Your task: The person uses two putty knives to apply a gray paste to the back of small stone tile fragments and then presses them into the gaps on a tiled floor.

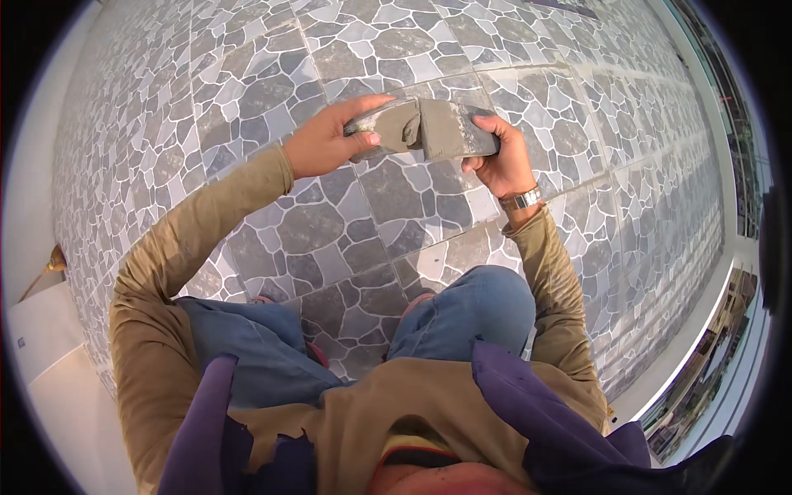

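Both my hands are raised over the tiled floor, each closed around a flat grey piece. My left hand (337, 134) grips the left piece (386, 124) by its outer end, thumb on the near side and fingers at the far side. A lump of wet grey paste (411, 130) sits at that piece's inner end. In my right hand (505, 157) is a thicker, block-like piece (450, 130), its face smoothly coated in similar paste. The two pieces meet or nearly meet in the middle; their exact kind cannot be made out.
Stone-patterned floor tiles (313, 227) with pale joints spread around me. A white wall (33, 148) rises at the left, with a yellowish brush-like thing (56, 259) near its foot. A pale raised edge (711, 330) borders the floor at the right. My bent knees (474, 309) are close below.
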Demonstrator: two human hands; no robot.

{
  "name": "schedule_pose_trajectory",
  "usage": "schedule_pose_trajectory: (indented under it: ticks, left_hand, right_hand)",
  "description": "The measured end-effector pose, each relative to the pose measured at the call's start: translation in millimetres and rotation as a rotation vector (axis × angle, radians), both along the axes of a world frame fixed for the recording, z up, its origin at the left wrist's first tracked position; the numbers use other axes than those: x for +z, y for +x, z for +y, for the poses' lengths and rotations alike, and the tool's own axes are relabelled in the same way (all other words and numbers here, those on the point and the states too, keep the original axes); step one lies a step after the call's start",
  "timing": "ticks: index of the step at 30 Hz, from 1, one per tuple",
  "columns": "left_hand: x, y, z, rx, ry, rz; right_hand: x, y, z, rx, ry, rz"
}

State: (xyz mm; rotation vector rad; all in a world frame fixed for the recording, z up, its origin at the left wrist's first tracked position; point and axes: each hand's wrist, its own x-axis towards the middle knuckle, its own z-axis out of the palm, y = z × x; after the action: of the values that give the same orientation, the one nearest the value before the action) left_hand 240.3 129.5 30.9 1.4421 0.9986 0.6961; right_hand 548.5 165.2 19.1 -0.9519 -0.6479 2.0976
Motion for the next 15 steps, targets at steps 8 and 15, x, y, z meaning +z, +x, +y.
schedule_pose_trajectory:
  ticks: [8,15]
  left_hand:
    - [65.7,73.6,67.6,-0.312,-0.121,0.097]
    - [123.9,-8.9,158.3,0.117,-0.434,-0.156]
  right_hand:
    - [17.2,99.4,45.1,-0.484,0.025,-0.294]
    - [108.1,245.4,18.2,-0.65,0.183,-0.24]
